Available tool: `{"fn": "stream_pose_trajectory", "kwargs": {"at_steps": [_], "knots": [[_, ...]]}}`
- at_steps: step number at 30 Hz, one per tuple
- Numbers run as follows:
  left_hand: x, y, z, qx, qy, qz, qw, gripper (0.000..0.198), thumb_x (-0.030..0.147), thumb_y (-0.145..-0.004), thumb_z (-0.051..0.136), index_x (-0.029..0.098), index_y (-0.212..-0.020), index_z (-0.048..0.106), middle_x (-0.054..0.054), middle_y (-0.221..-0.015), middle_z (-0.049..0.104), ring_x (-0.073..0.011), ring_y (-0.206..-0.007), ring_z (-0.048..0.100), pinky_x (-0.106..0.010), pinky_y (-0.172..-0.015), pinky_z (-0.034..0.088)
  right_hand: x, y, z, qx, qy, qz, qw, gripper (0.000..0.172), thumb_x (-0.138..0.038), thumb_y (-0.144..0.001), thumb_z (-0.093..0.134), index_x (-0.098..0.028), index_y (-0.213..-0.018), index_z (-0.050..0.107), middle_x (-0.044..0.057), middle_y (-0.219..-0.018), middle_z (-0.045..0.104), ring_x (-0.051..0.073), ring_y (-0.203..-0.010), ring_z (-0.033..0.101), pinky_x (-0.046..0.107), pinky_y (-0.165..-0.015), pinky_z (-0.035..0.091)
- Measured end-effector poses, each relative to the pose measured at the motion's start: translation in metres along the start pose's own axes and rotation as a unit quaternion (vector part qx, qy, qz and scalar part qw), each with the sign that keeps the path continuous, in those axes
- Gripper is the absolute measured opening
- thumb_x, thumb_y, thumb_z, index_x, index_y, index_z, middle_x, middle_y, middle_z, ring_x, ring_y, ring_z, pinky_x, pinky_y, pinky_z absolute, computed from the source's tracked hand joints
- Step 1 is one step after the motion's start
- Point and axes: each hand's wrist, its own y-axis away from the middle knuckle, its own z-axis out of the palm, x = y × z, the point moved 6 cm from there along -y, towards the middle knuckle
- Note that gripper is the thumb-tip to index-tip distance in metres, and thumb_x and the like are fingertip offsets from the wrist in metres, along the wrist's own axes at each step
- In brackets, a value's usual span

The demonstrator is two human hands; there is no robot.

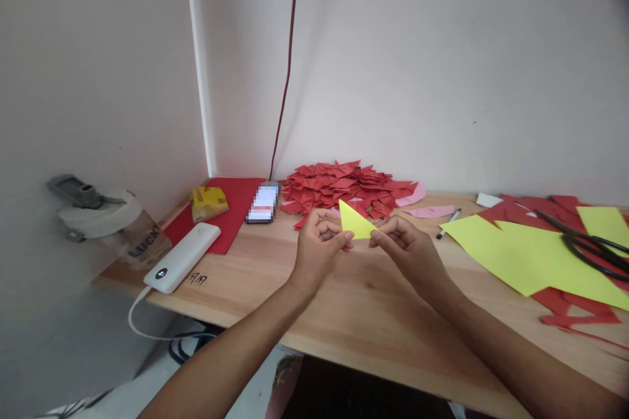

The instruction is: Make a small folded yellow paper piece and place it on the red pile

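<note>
A small yellow paper triangle (354, 222) is held up above the wooden table (344, 314). My left hand (322, 242) pinches its lower left corner between thumb and fingers. At the lower right corner, my right hand (400, 239) grips the paper in the same way. The triangle's third corner points up and to the left. Behind the hands lies a heap of folded red paper pieces (339, 183), partly covered by the yellow triangle.
Left: a white power bank (184, 258) with a cable, a plastic bottle (118, 229), a yellow packet (209, 201) and a phone (263, 203). Right: a marker (449, 223), a yellow paper sheet (521, 255), red scraps (580, 308) and black-handled scissors (592, 252). Walls stand behind and left.
</note>
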Motion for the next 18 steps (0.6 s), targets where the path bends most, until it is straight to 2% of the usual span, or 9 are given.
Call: {"fn": "stream_pose_trajectory", "kwargs": {"at_steps": [3,8,15,18], "knots": [[-0.0003,-0.0010,0.0002,-0.009,-0.007,-0.007,1.000,0.040,0.027,-0.066,0.077,0.018,-0.096,0.052,0.004,-0.064,0.063,-0.0110,-0.056,0.061,-0.023,-0.060,0.049,0.0007,0.0000,-0.0002,0.003,0.002,-0.005,1.000,0.029,-0.048,-0.081,0.065,-0.023,-0.071,0.058,0.003,-0.073,0.064,0.018,-0.071,0.060,0.031,-0.067,0.048],[-0.0027,-0.0035,-0.0008,-0.020,-0.028,-0.013,0.999,0.031,0.028,-0.065,0.078,0.015,-0.087,0.060,0.001,-0.065,0.064,-0.0109,-0.056,0.061,-0.024,-0.058,0.049,0.0031,0.0000,-0.0002,0.002,0.009,-0.006,1.000,0.027,-0.047,-0.082,0.065,-0.023,-0.072,0.058,0.004,-0.074,0.064,0.019,-0.073,0.061,0.031,-0.066,0.048],[-0.0063,-0.0053,-0.0008,-0.036,-0.008,-0.026,0.999,0.028,0.027,-0.064,0.079,0.014,-0.079,0.060,0.001,-0.062,0.063,-0.0099,-0.053,0.060,-0.023,-0.056,0.049,0.0066,0.0006,-0.0001,0.005,-0.015,0.004,1.000,0.027,-0.047,-0.080,0.067,-0.022,-0.074,0.058,0.004,-0.077,0.065,0.019,-0.075,0.063,0.032,-0.069,0.050],[-0.0058,-0.0059,-0.0024,-0.030,-0.014,-0.024,0.999,0.028,0.027,-0.064,0.079,0.014,-0.079,0.059,0.001,-0.062,0.063,-0.0100,-0.053,0.060,-0.023,-0.056,0.049,0.0095,-0.0012,0.0007,-0.015,-0.043,0.021,0.999,0.029,-0.048,-0.079,0.069,-0.022,-0.076,0.058,0.003,-0.077,0.065,0.019,-0.075,0.064,0.033,-0.071,0.051]]}}
